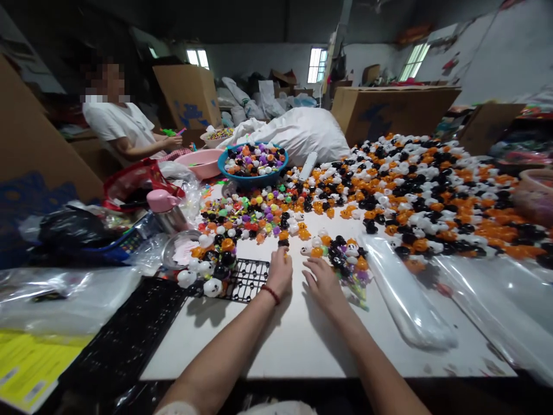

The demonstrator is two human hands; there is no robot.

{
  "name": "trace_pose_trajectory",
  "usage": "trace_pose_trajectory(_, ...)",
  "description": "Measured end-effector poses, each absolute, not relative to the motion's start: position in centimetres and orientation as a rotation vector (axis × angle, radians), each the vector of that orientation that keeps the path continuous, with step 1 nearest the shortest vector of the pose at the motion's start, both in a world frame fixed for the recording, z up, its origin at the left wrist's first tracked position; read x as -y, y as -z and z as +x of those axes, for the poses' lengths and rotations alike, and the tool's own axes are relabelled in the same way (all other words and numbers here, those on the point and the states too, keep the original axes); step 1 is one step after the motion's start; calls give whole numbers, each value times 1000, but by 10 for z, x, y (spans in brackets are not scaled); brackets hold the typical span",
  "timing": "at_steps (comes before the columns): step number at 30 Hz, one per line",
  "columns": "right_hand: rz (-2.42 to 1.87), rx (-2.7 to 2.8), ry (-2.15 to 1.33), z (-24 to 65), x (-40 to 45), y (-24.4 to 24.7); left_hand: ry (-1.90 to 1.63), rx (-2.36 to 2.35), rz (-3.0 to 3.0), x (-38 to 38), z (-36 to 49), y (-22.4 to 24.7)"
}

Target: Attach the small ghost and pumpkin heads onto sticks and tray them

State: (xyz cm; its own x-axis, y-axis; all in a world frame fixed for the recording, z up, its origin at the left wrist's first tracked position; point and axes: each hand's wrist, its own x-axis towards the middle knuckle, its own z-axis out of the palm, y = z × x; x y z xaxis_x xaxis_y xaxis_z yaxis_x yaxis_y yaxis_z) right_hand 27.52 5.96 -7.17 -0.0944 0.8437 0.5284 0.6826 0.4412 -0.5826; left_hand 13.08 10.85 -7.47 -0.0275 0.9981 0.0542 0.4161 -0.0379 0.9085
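Note:
My left hand (280, 274), with a red beaded bracelet at the wrist, has its fingers curled at a small toy figure (286, 255); only a bit of orange shows at the fingertips. Just beyond stand an orange and a black toy figure (283, 236). Resting over the white tabletop (298, 340), my right hand (322, 281) has its fingers apart and holds nothing. Beside it lies a clear bag of mixed small toys (352, 268). Left of my left hand, a black plastic grid tray (248, 279) carries several white, black and orange figures (211, 271) at its left side.
A large heap of orange, black and white figures (432, 190) covers the right and back. Clear plastic bags (410, 294) lie at right. Behind are a blue basin (253, 178) and small coloured toys (246, 210). A pink-lidded flask (166, 207) stands left; another person (129, 127) sits beyond.

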Motion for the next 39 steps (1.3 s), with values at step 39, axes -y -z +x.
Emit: trace_pose_trajectory(39, -1364, 1552, -673, 265, 47, 44, -1009, -759, 272, -19, 117, 44)
